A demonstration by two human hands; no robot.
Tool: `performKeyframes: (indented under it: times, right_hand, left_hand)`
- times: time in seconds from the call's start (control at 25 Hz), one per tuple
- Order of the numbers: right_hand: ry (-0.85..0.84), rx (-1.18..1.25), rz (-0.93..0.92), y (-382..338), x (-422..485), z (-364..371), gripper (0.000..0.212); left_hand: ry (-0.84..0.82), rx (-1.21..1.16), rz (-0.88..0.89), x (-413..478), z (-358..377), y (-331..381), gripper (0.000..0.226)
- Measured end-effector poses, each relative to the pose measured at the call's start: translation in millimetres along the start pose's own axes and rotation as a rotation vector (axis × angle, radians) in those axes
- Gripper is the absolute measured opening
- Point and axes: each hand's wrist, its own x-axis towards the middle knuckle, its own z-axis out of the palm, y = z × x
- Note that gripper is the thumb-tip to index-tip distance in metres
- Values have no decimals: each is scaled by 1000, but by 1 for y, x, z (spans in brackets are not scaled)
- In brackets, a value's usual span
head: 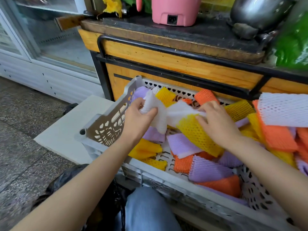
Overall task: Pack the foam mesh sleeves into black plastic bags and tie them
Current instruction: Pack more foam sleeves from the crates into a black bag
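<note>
Early, we judge — our left grip (140,117) is clamped on white foam mesh sleeves (155,104), our right grip (218,122) pinching their far end, inside the grey perforated plastic crate (90,147). Most sleeves lie unpacked; the crumpled black plastic bag (115,199) waits by our knee.

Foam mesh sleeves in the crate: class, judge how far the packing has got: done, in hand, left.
Done: no sleeve visibly bagged. In hand: the left hand grips a white sleeve; the right hand touches it. Left: the crate holds many coloured sleeves; the black bag lies crumpled on the floor.
</note>
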Motion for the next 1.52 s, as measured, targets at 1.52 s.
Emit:
performKeyframes:
  times: [1.52]
  right_hand:
    - [-101, 717, 127, -35, -30, -22, 21]
  left_hand:
    - [-14, -362, -214, -20, 16, 1, 33]
